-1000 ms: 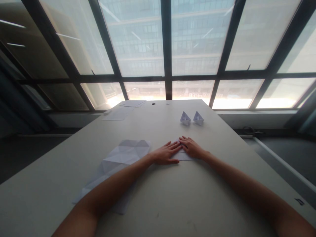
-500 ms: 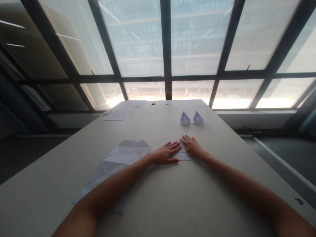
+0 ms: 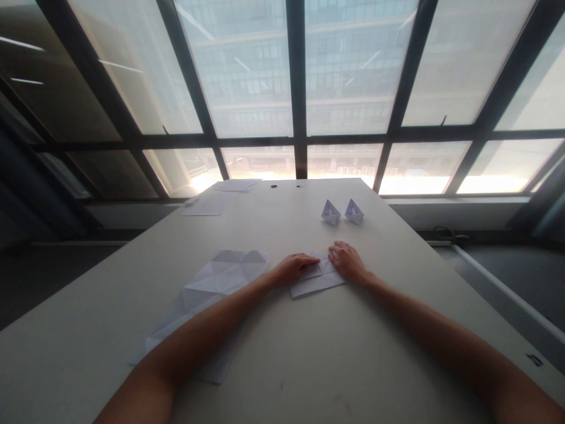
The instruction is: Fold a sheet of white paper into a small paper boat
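A small folded white paper [image 3: 315,282] lies on the grey table [image 3: 309,353] in front of me. My left hand [image 3: 292,268] rests on its left edge with fingers curled onto the paper. My right hand [image 3: 347,260] presses its upper right corner with fingers bent together. Both hands touch the same sheet, which sits slightly skewed.
A large creased sheet [image 3: 212,288] lies unfolded to the left, partly under my left forearm. Two small paper boats [image 3: 331,212] [image 3: 354,211] stand further back on the right. More sheets [image 3: 220,197] lie at the far left edge by the window.
Both hands have drawn apart and curled from flat; the folded paper between them is now uncovered and turned a little.
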`<action>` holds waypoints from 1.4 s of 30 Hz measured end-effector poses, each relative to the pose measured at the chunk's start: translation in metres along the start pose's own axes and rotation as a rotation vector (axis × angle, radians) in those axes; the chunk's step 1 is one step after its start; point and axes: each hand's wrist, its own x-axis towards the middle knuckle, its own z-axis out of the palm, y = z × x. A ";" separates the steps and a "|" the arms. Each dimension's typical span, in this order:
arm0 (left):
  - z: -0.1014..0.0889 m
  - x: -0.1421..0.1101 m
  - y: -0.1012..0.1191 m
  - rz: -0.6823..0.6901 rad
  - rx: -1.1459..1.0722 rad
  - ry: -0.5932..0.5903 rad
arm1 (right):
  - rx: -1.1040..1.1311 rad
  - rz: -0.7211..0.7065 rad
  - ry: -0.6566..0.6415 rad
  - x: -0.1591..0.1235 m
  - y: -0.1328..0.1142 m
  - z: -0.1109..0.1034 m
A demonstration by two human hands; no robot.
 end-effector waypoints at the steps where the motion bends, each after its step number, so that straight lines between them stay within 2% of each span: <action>1: 0.002 0.000 -0.001 0.032 -0.010 0.018 | 0.007 -0.015 0.027 0.000 0.000 -0.001; 4: 0.005 0.000 -0.003 0.098 -0.037 0.042 | 0.049 -0.063 0.091 0.000 -0.001 -0.003; 8: 0.005 0.000 0.001 0.108 0.009 0.030 | 0.131 -0.162 0.122 0.000 -0.002 -0.001; 11: 0.003 -0.002 0.005 0.073 0.101 -0.045 | 0.178 -0.209 0.091 0.001 -0.002 0.003; 15: -0.001 -0.004 0.009 0.011 0.178 -0.201 | 0.257 -0.195 0.071 0.001 0.000 0.006; 18: -0.003 -0.004 0.012 -0.011 0.198 -0.247 | 0.270 -0.185 0.059 0.000 0.000 0.005; 30: -0.002 -0.004 0.011 -0.014 0.174 -0.203 | 0.237 -0.159 0.011 -0.002 -0.004 -0.003; 42: -0.001 -0.004 0.012 -0.020 0.189 -0.195 | 0.228 -0.170 0.023 -0.002 -0.005 -0.002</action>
